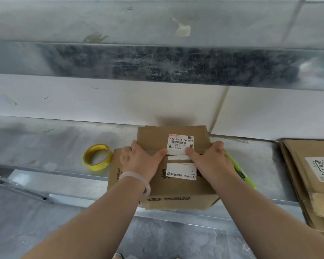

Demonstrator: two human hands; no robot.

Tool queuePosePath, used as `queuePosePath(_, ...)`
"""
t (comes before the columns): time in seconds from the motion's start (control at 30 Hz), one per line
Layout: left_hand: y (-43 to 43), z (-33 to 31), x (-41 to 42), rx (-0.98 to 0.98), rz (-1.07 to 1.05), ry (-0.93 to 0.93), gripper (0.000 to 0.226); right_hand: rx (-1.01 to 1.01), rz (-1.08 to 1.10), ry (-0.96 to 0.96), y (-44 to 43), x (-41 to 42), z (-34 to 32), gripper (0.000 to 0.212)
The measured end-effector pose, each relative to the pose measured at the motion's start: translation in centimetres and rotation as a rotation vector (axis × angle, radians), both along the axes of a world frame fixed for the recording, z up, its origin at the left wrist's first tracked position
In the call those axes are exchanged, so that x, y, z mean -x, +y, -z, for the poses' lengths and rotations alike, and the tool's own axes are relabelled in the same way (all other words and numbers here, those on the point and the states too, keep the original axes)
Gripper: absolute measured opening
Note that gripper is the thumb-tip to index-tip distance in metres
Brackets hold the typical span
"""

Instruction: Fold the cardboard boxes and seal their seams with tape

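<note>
At the front edge of the metal workbench [45, 144], the cardboard box [176, 191] sits with its 2 top flaps folded shut. Their seam shows as a dark line cutting through a shipping label [180, 143]. The left hand [138, 161] and right hand [209, 159] press down on top, spread wide and clasping nothing, thumbs reaching to the seam. Their fingertips drop out of sight over the box's sides. The left forearm, with its pale bracelet [138, 179], covers part of the box's print. A yellow tape roll [96, 157] sits just left of the box. What looks like a green highlighter [245, 177] lies just right, partly under the right hand. Flattened cardboard boxes [310, 184] at far right are cut off by the frame.
</note>
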State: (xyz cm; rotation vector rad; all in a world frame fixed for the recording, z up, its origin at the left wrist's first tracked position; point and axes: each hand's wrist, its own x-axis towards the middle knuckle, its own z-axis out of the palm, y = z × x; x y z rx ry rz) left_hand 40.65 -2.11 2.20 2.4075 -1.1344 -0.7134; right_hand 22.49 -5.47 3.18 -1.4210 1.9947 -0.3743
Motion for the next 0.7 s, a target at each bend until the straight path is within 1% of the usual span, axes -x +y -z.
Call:
queuePosePath(0.07,0.0,0.4,0.0,0.021,0.007,0.009,0.098,0.031,0.002,0.003,-0.1,0.0,0.5,0.073)
queuePosePath(0.2,0.1,0.9,-0.9,0.12,0.015,0.274,0.07,0.063,0.027,-0.086,-0.3,0.9,1.0,0.051)
queuePosePath(0.23,0.2,1.0,-1.0,0.138,0.026,0.3,0.069,0.067,0.017,-0.09,-0.3,1.1,1.1,0.046)
queuePosePath(0.33,0.7,1.3,-1.7,0.133,0.08,0.305,0.078,0.072,-0.085,-0.104,-0.3,1.6,1.5,0.034)
queuePosePath(0.4,1.2,1.5,-2.0,0.13,0.095,0.372,0.078,0.066,-0.14,-0.131,-0.2,2.0,1.5,0.034)
queuePosePath(0.53,1.5,1.4,-2.2,0.135,0.052,0.587,0.08,-0.014,-0.163,-0.273,0.1,2.8,1.1,0.039)
queuePosePath(0.6,1.6,1.3,-2.1,0.129,0.04,0.614,0.079,-0.046,-0.147,-0.338,0.1,3.0,1.2,0.04)
queuePosePath(0.7,2.1,1.4,-1.9,0.13,0.042,0.595,0.074,-0.071,-0.101,-0.4,0.4,3.2,1.5,0.039)
